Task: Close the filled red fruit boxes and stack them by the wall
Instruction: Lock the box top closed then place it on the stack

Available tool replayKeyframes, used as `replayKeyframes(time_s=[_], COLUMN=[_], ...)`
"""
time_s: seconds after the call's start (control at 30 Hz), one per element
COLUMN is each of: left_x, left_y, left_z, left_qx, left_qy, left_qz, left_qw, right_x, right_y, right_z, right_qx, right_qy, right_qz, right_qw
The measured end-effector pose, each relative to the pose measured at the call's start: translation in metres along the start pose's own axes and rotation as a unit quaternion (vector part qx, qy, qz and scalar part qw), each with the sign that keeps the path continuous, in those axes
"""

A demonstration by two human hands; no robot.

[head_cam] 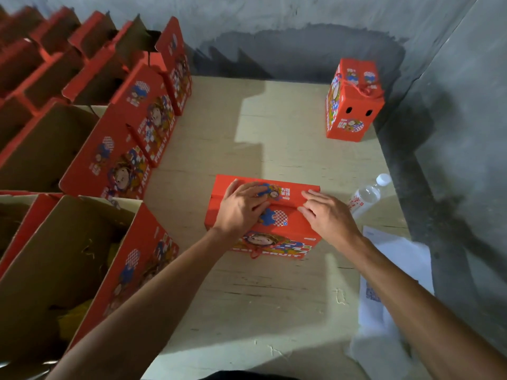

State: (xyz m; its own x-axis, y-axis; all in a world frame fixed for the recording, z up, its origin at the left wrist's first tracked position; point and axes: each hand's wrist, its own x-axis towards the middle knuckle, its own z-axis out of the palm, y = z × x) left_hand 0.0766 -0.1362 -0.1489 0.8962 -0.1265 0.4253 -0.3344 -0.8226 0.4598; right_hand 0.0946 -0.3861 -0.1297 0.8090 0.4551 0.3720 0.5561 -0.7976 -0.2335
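Observation:
A red fruit box (288,229) stands on the pale wooden floor in the middle, its top flaps folded down. My left hand (241,207) lies flat on the left part of the lid, fingers spread over the printed picture. My right hand (326,212) presses the right part of the lid with straight fingers at the flap seam. One closed red box (354,105) stands upright by the grey wall at the back right, its rope handle on top.
Rows of open red boxes (82,149) fill the left side, the nearest one (82,270) showing yellow fruit inside. A plastic water bottle (367,194) lies to the right of the box. White paper sheets (395,297) lie by the right wall.

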Motion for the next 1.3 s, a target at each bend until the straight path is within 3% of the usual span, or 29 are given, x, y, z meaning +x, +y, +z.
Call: replayKeyframes(time_s=[0.1, 0.27, 0.37, 0.43, 0.47, 0.53, 0.6, 0.63, 0.73, 0.9, 0.97, 1.03, 1.13, 1.17, 1.23, 1.3], left_x=[-0.001, -0.007, -0.005, -0.011, -0.015, -0.02, -0.022, -0.02, -0.016, 0.008, 0.018, 0.019, 0.007, 0.0, -0.017, -0.038], left_y=[-0.005, -0.022, -0.022, -0.025, -0.027, -0.033, -0.038, -0.039, -0.04, -0.054, -0.054, -0.046, -0.02, -0.018, -0.019, -0.019], left_z=[0.003, -0.012, -0.022, -0.024, -0.026, -0.027, -0.025, -0.025, -0.025, -0.038, -0.043, -0.041, -0.038, -0.036, -0.032, -0.04], left_qx=[-0.005, -0.024, -0.001, 0.028, 0.008, -0.155, -0.31, -0.32, -0.322, -0.285, -0.215, -0.173, -0.291, -0.327, -0.396, -0.453], left_qy=[-0.045, -0.135, -0.12, -0.07, -0.057, -0.036, -0.009, -0.001, 0.006, -0.041, -0.011, 0.06, 0.136, 0.135, 0.096, 0.023], left_qz=[0.019, 0.036, -0.025, -0.148, -0.229, -0.385, -0.456, -0.465, -0.479, -0.474, -0.478, -0.514, -0.611, -0.609, -0.563, -0.523], left_qw=[0.999, 0.99, 0.992, 0.986, 0.972, 0.909, 0.834, 0.825, 0.817, 0.832, 0.852, 0.838, 0.724, 0.71, 0.719, 0.722], right_x=[-0.005, 0.001, 0.016, 0.014, 0.011, 0.009, 0.009, 0.01, 0.019, 0.046, 0.048, 0.04, 0.02, 0.014, 0.012, 0.017], right_y=[0.003, -0.001, 0.0, -0.002, -0.004, -0.006, -0.005, -0.003, 0.0, -0.01, -0.02, -0.036, -0.066, -0.072, -0.077, -0.076], right_z=[0.0, -0.001, 0.005, 0.017, 0.024, 0.027, 0.026, 0.025, 0.024, 0.022, 0.017, 0.021, 0.038, 0.04, 0.039, 0.038], right_qx=[-0.019, -0.008, 0.026, 0.08, 0.105, 0.141, 0.134, 0.108, 0.028, -0.052, -0.038, -0.006, 0.114, 0.186, 0.327, 0.425], right_qy=[-0.027, 0.023, 0.01, 0.01, 0.013, 0.006, -0.015, -0.016, -0.039, -0.118, -0.151, -0.191, -0.261, -0.256, -0.203, -0.195], right_qz=[-0.011, 0.018, 0.044, 0.083, 0.106, 0.149, 0.158, 0.146, 0.131, 0.228, 0.256, 0.277, 0.361, 0.408, 0.503, 0.534], right_qw=[0.999, 1.0, 0.999, 0.993, 0.989, 0.979, 0.978, 0.983, 0.99, 0.965, 0.954, 0.942, 0.888, 0.857, 0.774, 0.705])
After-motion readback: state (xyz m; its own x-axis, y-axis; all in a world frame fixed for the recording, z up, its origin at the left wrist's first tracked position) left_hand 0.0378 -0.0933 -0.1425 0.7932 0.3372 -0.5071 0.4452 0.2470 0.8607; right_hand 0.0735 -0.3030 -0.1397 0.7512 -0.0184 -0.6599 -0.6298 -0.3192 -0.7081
